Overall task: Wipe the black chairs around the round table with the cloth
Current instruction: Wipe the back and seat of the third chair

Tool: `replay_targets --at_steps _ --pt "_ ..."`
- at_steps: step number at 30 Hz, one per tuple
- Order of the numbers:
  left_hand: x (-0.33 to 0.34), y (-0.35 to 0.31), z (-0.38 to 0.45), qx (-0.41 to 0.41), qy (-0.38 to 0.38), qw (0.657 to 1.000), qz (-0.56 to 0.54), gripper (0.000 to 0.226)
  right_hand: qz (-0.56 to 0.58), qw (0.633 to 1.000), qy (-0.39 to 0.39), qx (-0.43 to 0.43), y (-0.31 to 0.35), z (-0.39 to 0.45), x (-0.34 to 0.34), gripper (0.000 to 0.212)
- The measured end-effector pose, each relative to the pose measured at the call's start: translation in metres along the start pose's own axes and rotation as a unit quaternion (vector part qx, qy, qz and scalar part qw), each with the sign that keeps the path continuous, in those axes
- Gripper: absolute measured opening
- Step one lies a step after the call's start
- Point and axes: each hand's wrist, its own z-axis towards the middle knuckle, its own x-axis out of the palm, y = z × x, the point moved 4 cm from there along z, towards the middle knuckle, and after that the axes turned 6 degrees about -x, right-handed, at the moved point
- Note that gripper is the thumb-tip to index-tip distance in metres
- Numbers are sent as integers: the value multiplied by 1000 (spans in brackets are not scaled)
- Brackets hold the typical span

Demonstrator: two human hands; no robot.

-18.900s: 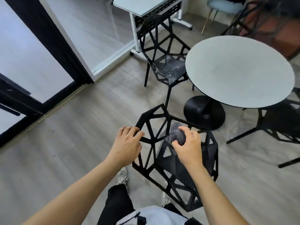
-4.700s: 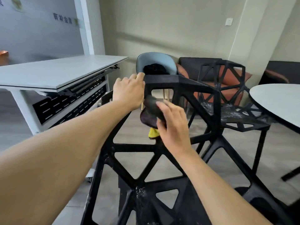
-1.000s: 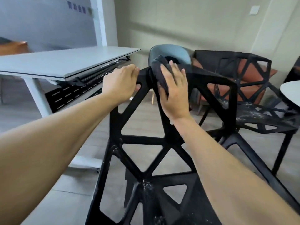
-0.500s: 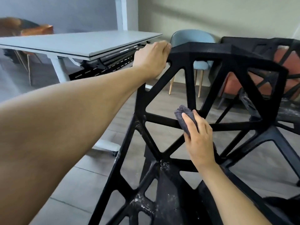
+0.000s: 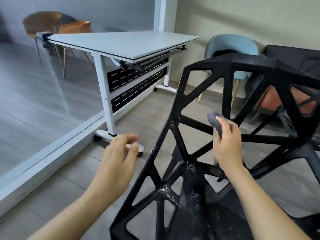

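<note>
Nearest us, our left hand [image 5: 116, 160] hangs free beside the black open-lattice plastic chair [image 5: 230, 94], fingers loosely spread, holding nothing, blurred. Our right hand [image 5: 227, 146] grips the bunched grey cloth [image 5: 216, 120], pressing it on a backrest strut. White smears mark the seat. Beyond: white folding table [image 5: 121, 43], pale blue shell chair [image 5: 230, 43], glass partition [image 5: 39, 94].
</note>
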Motion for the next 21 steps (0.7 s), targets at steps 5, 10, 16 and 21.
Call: replay_targets --at_steps 5,10,16,21 --pt "11 59 -105 -7 4 995 102 38 10 967 -51 -248 103 37 -9 37" --pt "20 77 -94 -42 -65 994 82 20 -142 913 54 -379 141 62 69 41" --pt "16 85 -87 -47 2 997 67 29 -50 935 95 -339 141 35 78 37" --pt "5 82 -94 -60 -1 991 117 27 11 933 115 -340 178 -41 59 31"
